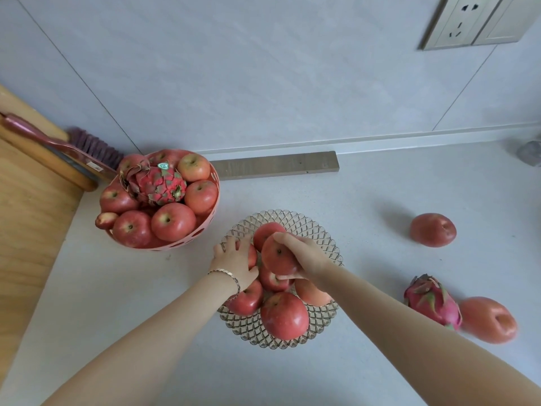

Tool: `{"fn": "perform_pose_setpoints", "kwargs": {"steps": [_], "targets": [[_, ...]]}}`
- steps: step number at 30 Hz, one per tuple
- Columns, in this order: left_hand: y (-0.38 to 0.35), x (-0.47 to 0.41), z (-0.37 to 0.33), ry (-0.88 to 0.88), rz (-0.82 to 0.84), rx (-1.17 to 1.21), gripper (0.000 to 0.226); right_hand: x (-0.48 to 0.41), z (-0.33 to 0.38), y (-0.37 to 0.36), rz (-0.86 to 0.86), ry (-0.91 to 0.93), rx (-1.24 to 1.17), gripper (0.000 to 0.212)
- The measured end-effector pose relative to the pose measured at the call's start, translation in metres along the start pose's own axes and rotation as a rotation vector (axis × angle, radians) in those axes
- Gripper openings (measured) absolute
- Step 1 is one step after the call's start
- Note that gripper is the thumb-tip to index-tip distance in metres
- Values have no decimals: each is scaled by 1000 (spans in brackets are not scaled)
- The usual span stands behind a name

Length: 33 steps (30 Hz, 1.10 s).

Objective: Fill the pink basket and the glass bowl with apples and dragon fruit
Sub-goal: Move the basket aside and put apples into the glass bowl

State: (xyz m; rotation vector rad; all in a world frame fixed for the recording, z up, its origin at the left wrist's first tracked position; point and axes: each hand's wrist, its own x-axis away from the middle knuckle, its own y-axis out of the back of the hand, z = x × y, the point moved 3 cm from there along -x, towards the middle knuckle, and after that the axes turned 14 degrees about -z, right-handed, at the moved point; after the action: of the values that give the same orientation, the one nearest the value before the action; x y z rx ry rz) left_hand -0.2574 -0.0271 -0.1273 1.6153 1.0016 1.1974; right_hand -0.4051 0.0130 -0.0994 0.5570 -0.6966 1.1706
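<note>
The patterned glass bowl (292,219) sits at centre on the white counter and holds several red apples, the largest (284,315) at its front. My right hand (307,259) is shut on a red apple (278,256) held just above the pile. My left hand (234,260) rests on another apple (251,254) at the bowl's left side, fingers curled over it. The pink basket (187,243) at the left is piled with apples and one dragon fruit (159,184). On the counter at right lie two loose apples (432,230) (487,319) and a second dragon fruit (431,301).
A wooden cutting board (26,200) lies at the left with a red-handled brush (58,145) against the wall. A grey strip (278,164) lies along the back of the counter. A wall socket (465,22) is at upper right.
</note>
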Motion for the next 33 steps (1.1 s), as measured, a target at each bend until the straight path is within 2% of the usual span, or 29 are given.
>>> {"fn": "perform_pose_setpoints", "kwargs": {"steps": [3, 8, 17, 19, 24, 29, 31, 33], "targets": [[-2, 4, 2, -22, -56, 40, 66, -4, 13, -13, 63, -9, -128, 21], [-5, 11, 1, 38, -139, 76, 55, -16, 28, -33, 106, -19, -179, 39], [-4, 15, 1, 23, -153, 225, 53, -31, 24, -23, 87, -28, -240, 25], [-2, 15, 1, 24, -156, 230, 52, -34, 22, -22, 88, -27, -231, 30], [3, 13, -14, 108, -238, 178, 49, -40, 18, -21, 51, -50, -299, 62], [7, 10, -14, 53, -198, 108, 49, -40, 18, -18, 69, -54, -311, 54], [5, 10, -9, 5, -189, 89, 53, -40, 18, -18, 83, -62, -326, 61], [6, 11, -6, 46, -182, 181, 57, -41, 17, -17, 85, -61, -335, 65]]}}
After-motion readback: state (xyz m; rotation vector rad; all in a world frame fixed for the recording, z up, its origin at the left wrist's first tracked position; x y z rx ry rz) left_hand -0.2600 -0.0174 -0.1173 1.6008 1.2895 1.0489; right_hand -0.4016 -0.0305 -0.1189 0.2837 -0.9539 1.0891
